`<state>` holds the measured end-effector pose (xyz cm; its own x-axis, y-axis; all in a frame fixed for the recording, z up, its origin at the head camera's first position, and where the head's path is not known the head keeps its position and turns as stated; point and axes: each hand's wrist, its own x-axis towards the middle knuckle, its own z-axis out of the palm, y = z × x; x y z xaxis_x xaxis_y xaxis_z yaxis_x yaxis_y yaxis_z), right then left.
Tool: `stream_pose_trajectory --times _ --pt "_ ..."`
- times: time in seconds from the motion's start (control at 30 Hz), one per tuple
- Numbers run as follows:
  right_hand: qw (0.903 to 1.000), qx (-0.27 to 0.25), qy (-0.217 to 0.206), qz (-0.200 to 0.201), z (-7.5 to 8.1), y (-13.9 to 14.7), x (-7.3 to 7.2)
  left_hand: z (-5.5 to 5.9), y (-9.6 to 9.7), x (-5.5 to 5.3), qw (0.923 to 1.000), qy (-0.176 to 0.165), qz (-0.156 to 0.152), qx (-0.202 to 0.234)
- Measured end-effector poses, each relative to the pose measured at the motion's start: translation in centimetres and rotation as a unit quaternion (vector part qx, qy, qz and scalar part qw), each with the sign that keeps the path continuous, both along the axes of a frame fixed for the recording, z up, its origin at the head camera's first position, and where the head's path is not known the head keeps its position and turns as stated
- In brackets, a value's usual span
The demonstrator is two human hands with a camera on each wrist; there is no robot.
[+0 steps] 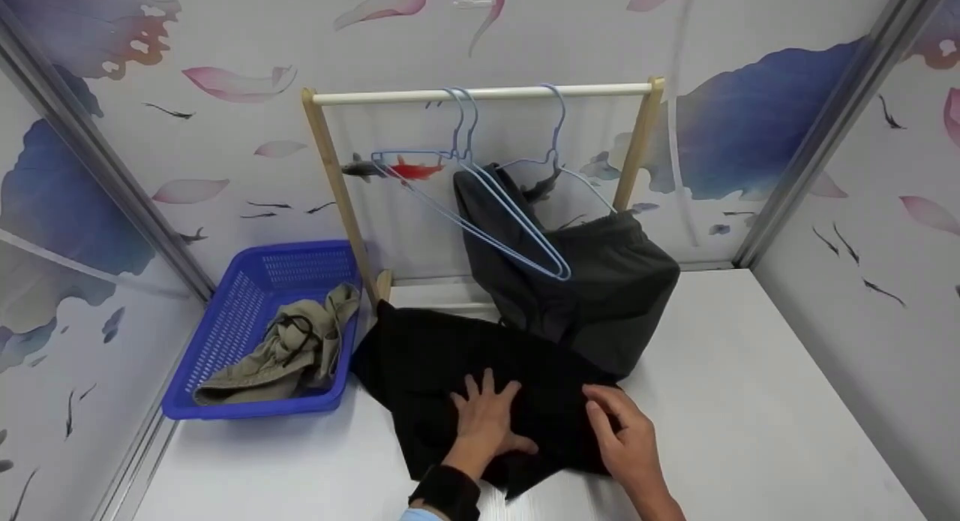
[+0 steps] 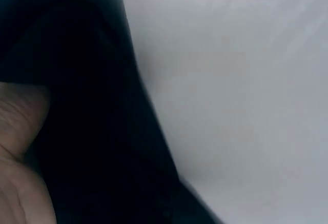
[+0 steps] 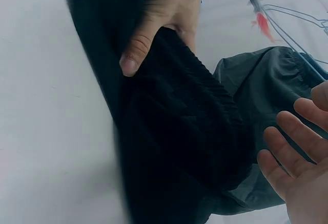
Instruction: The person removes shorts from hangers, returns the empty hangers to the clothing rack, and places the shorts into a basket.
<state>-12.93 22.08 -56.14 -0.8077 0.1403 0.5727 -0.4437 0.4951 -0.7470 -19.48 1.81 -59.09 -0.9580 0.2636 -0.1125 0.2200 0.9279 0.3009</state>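
Black garment (image 1: 555, 401), spread out mid-surface (image 1: 765, 401), directly beneath the left hand (image 1: 484, 420), with the right hand (image 1: 626, 438) over by its right end. Left hand nearer: palm down on the cloth, fingers fanned out, gripping nothing. Right hand: fingers loosely bent, no cloth between them in the right wrist view; whether the tips touch cannot tell.

Key relation: cloth lies under the left hand and runs rightward to the right hand, so its length spans the gap between the two. Long axis goes roughly left to right, slanting a bit, left end toward the surface's far edge, right end toward the near edge. A gathered edge (image 3: 220, 88), probably a waistband, faces the right hand and the grey garment (image 1: 615, 281); loose corners point toward the near edge.

Far left corner of the cloth sits at the foot of the rack (image 1: 375, 97), just beside the blue basket (image 1: 259, 414) with the khaki garment (image 1: 322, 326) in it. Grey garment hangs just beyond the black one, its lower part close against it. Black garment well apart from the surface's right edge
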Motion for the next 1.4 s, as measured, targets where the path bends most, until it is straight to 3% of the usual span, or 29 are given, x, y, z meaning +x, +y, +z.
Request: stream_pose_trajectory --times 0.3,0.67,0.9,1.2,1.4 --pt "0.9999 0.012 -0.005 -0.008 0.1 -0.1 -0.1 -0.3 -1.0 0.7 0.9964 0.075 -0.001 0.040" --pt "1.0000 0.005 -0.006 -0.004 -0.2 -0.3 0.0 -0.2 -2.5 1.7 0.9912 0.114 -0.008 0.067" --pt "1.0000 0.003 -0.009 -0.004 -0.6 -0.7 0.0 -0.1 -4.0 2.4 0.9886 0.102 -0.004 0.111" --pt "0.9998 -0.005 -0.020 -0.003 -1.2 -1.0 -0.1 -0.1 -5.3 2.7 0.9792 0.075 -0.005 0.189" --pt "0.9995 -0.001 -0.030 -0.003 -1.5 -1.0 -0.1 0.7 -6.1 2.7 0.9736 0.080 -0.008 0.214"
